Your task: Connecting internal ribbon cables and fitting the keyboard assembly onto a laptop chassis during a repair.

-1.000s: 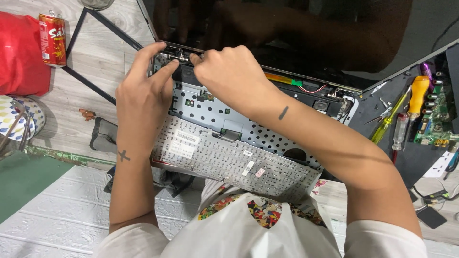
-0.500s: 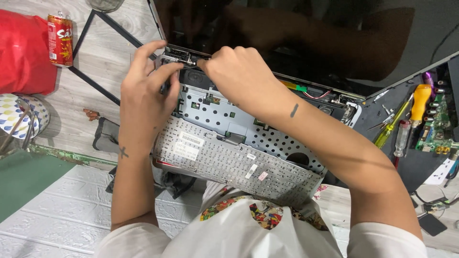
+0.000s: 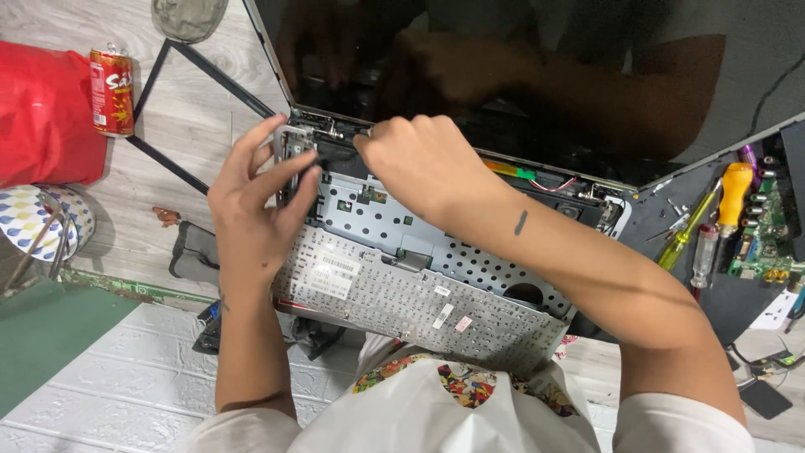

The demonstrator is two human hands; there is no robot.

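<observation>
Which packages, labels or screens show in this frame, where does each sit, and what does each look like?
Laptop screen: top, tilted open beyond both hands, dark and glossy, unlit.
Drink can: upper left on the floor, upright, red with yellow and white print.
White stickers: on the grey underside of the flipped keyboard, small rectangles.
Red bag: far left beside the can, soft and plain.

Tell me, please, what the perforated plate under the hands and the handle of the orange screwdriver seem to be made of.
The perforated plate looks like thin sheet metal: dull silver-grey, with rows of punched holes. The screwdriver handle looks like glossy orange plastic, smooth and rounded; rubber cannot be ruled out.
</observation>
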